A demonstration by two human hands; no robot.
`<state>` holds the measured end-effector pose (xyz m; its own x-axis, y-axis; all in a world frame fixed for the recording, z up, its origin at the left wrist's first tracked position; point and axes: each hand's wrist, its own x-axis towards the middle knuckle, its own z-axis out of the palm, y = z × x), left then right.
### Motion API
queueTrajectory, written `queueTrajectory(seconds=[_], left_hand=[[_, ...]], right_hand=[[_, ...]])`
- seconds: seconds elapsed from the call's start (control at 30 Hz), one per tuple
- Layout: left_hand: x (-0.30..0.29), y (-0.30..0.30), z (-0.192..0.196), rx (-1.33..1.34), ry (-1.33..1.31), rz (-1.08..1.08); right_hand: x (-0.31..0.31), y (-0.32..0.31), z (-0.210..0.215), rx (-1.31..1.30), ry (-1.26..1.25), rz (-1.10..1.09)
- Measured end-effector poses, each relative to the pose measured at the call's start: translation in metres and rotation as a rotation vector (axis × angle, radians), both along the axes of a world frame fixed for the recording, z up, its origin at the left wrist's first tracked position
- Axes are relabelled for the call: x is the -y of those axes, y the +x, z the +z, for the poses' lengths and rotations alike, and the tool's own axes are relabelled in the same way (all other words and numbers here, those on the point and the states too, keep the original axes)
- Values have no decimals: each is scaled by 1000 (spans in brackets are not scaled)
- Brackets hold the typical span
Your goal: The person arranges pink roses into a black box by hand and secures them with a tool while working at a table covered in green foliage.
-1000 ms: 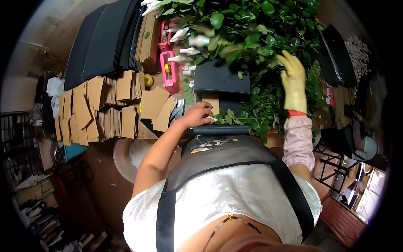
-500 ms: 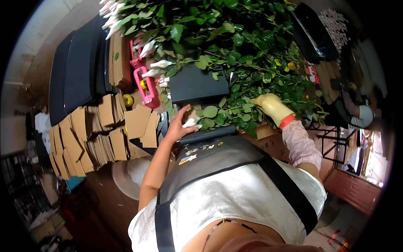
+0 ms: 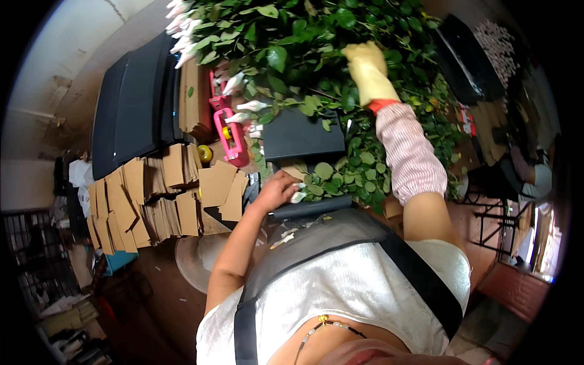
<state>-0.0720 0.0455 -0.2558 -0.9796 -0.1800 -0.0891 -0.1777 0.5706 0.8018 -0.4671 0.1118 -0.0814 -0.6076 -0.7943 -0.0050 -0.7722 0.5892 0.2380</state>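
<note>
My left hand (image 3: 281, 191) is bare. Its fingers curl closed beside a white-wrapped flower bud (image 3: 298, 195), and whatever lies under them is hidden. Leafy stems (image 3: 356, 176) run to the right from that bud, in front of a dark grey box (image 3: 304, 135). Farther off, my right hand (image 3: 368, 67), in a yellow rubber glove, reaches into a large heap of green leafy stems (image 3: 292, 36). Motion and leaves obscure its fingertips. More white-wrapped buds (image 3: 182, 38) stick out at the heap's left side.
Left of the box stands a pink tape dispenser (image 3: 229, 137), with a yellow tape roll (image 3: 205, 153) close by. Cut cardboard pieces (image 3: 143, 204) fill the near left, below black sheets (image 3: 134, 106). A black bin (image 3: 468, 61) stands far right. A pale round tub (image 3: 193, 261) sits lower left.
My right hand has moved away from the near stems, up and farther into the heap. My left hand's fingers, spread before, are now curled in by the bud. The view has shifted slightly.
</note>
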Motion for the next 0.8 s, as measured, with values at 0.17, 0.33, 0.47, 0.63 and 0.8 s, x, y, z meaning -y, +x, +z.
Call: queueTrajectory(seconds=[0.17,0.33,0.47,0.63,0.8], left_hand=[[-8,7,-9,-17,85,67],[-9,2,-8,-25,117,79],[-8,-1,-6,-65,61,44],[-7,2,-7,-13,133,64],[-4,-1,-11,22,169,66]], right_hand=[[-56,31,24,-297,-741,417],[-110,-2,-90,-157,-140,338],[-128,-21,-94,-114,34,57],[-65,22,10,62,-577,342],[-13,11,-38,270,322,4]])
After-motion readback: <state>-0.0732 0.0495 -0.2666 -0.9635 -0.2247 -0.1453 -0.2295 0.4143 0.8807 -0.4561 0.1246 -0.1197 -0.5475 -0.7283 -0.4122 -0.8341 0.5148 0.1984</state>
